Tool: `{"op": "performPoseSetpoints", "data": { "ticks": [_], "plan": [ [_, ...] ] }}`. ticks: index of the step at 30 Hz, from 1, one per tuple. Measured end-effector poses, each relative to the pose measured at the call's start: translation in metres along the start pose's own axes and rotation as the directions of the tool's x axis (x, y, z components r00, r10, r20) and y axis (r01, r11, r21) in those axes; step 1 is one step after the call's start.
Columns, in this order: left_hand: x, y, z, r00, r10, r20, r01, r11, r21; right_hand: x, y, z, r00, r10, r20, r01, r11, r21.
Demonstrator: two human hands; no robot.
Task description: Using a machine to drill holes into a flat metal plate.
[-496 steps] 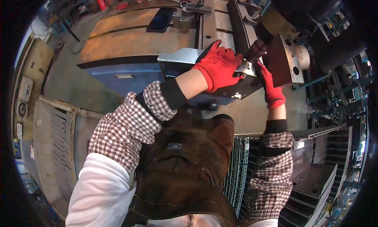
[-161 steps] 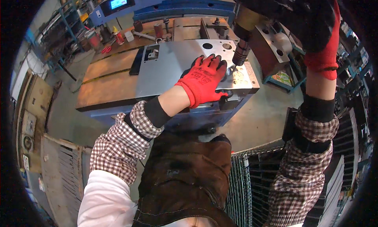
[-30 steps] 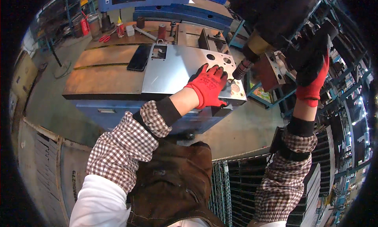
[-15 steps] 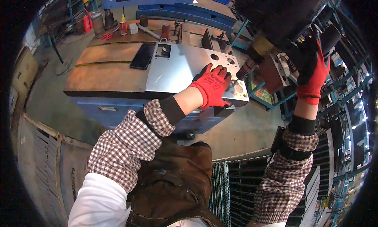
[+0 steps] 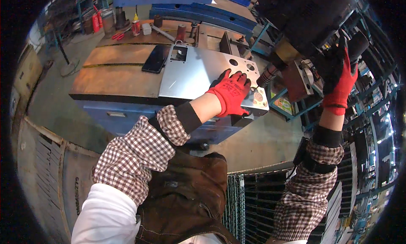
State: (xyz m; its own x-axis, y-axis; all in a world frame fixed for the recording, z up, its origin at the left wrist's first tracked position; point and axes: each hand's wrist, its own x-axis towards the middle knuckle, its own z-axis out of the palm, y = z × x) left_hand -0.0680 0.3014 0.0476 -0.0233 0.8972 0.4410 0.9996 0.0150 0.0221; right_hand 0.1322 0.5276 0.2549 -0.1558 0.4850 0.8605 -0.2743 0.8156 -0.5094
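A shiny metal sheet (image 5: pixel 190 70) with round holes and a square cutout lies on the worktable. My left hand (image 5: pixel 230 91), in a red glove with dark fingertips, rests on it with the fingers spread, pressing near its right end. Just right of those fingers, the drill chuck (image 5: pixel 266 76) of a dark drilling machine (image 5: pixel 302 22) points down at the sheet's holed end. My right hand (image 5: pixel 340 81), also gloved, is raised to the machine's right side. Its dark fingers seem curled round a part there, but they blend into the black machine, so what they grip is hidden.
A black phone (image 5: pixel 154 59) lies left of the sheet on the brown table (image 5: pixel 114 81). Behind are red-handled pliers (image 5: pixel 119 35), a small bottle (image 5: pixel 135 27), a wrench (image 5: pixel 163 33) and a metal clamp block (image 5: pixel 232 45). A rack (image 5: pixel 241 201) stands below, near my right arm.
The view has shifted slightly. My left hand stays on the sheet and my right hand stays at the machine. The chuck shows no clear movement relative to the sheet.
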Motion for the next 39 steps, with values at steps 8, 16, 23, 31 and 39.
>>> {"op": "performPoseSetpoints", "data": {
  "ticks": [8,16,23,31,39],
  "plan": [
    [0.001,0.003,-0.003,1.0,0.008,0.021,-0.009,1.0,0.026,0.006,-0.015,0.004,0.999,-0.046,0.023,0.044,0.996,0.083],
    [0.004,0.005,-0.014,0.993,-0.027,0.113,0.023,0.999,0.039,0.011,-0.035,0.016,0.981,0.061,0.186,-0.11,0.958,0.265],
    [0.007,0.015,-0.002,0.993,-0.089,0.072,0.082,0.991,0.102,0.001,-0.054,0.031,0.931,-0.134,0.341,0.065,0.976,0.206],
    [0.013,0.007,0.006,0.986,-0.098,0.136,0.088,0.993,0.075,0.006,-0.046,0.027,0.948,-0.051,0.313,-0.078,0.919,0.385],
    [0.019,0.001,0.002,0.971,-0.125,0.203,0.109,0.99,0.089,0.004,-0.058,0.029,0.927,-0.055,0.372,0.015,0.994,0.108]
  ]
}}
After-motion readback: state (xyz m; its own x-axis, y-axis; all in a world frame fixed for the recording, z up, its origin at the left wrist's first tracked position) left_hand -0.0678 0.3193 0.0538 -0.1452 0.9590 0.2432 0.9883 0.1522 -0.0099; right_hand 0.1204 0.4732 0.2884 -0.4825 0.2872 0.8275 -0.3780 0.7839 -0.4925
